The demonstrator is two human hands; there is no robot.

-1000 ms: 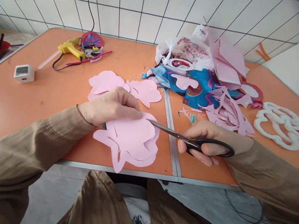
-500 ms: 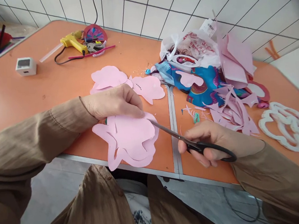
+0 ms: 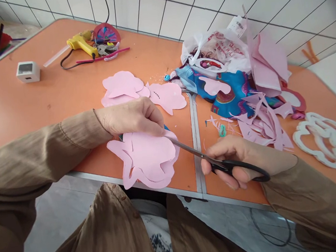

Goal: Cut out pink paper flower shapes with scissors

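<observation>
My left hand [image 3: 131,117] pinches the upper edge of a pink paper cutout [image 3: 147,157], a lobed shape with an outer strip partly cut away, held over the near edge of the orange table [image 3: 19,100]. My right hand [image 3: 236,161] grips black-handled scissors [image 3: 219,162]. Their blades point left and meet the paper's right edge just under my left fingertips.
More pink cutouts [image 3: 140,89] lie beyond my left hand. A heap of pink scraps [image 3: 259,121], blue patterned material [image 3: 227,92] and a plastic bag [image 3: 216,48] sits at the right, with a white cutout [image 3: 323,138] beside it. A yellow glue gun [image 3: 81,43] and a small white box [image 3: 27,71] lie far left.
The hands, paper and scissors keep nearly the same pose; the scissor tips sit slightly deeper at the paper's edge. The view has shifted a little.
</observation>
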